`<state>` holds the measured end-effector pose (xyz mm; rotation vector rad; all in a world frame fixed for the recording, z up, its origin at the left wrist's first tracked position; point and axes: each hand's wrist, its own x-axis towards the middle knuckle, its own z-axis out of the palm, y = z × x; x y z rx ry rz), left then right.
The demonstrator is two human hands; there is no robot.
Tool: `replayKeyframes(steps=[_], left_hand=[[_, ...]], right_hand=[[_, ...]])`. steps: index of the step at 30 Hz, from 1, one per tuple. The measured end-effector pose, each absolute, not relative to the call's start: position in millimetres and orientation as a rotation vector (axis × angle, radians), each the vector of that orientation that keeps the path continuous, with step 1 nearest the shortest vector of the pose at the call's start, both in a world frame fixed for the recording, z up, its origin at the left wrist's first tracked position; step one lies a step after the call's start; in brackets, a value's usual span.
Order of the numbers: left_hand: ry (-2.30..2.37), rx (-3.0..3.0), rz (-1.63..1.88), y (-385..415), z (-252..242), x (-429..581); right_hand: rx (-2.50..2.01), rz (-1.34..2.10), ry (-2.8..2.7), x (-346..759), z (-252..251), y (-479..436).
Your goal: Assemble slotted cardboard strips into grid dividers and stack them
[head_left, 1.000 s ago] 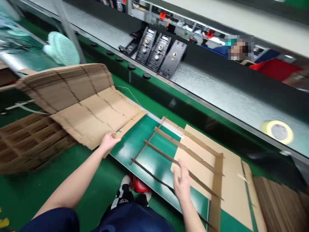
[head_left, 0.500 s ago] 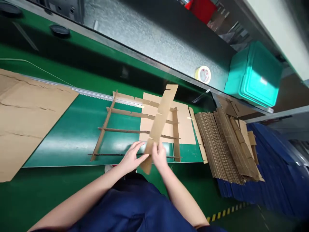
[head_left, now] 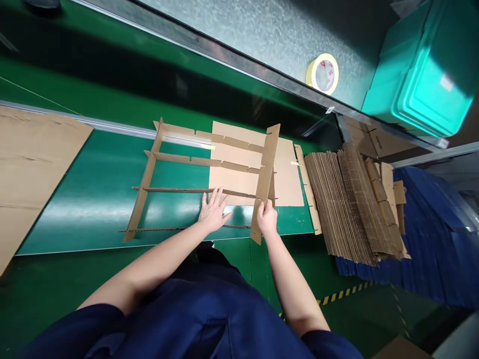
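My right hand grips a slotted cardboard strip near its lower end. The strip stands tilted over the right part of a cardboard divider grid, partly hiding its right crosspiece. My left hand is spread with fingers apart, by the third long strip of the grid; whether it presses on that strip I cannot tell. Several long strips run left to right and slot into a crosspiece at the left. Beneath the grid's right half lies a flat cardboard sheet.
A large cardboard sheet covers the green table's left end. Another slotted strip lies at its right edge, beside stacked cardboard strips. A tape roll and a teal bin sit on the shelf above.
The held strip has moved right, from the grid's middle to above its right crosspiece. My left hand has let go of the strip and spread over the grid.
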<state>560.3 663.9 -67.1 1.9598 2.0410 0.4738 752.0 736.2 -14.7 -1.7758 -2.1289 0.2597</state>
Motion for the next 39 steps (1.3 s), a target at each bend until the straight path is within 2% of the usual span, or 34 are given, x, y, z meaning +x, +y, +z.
replayKeyframes(steps=[21, 39], left_hand=[[2.063, 1.959, 0.457, 661.3, -66.3, 561.1], [2.081, 2.001, 0.411, 659.5, -63.4, 561.1]], right_hand=[[-2.007, 0.165, -2.269, 723.6, -34.9, 743.1], [-2.204, 0.256, -2.404, 703.8, -21.0, 746.9]])
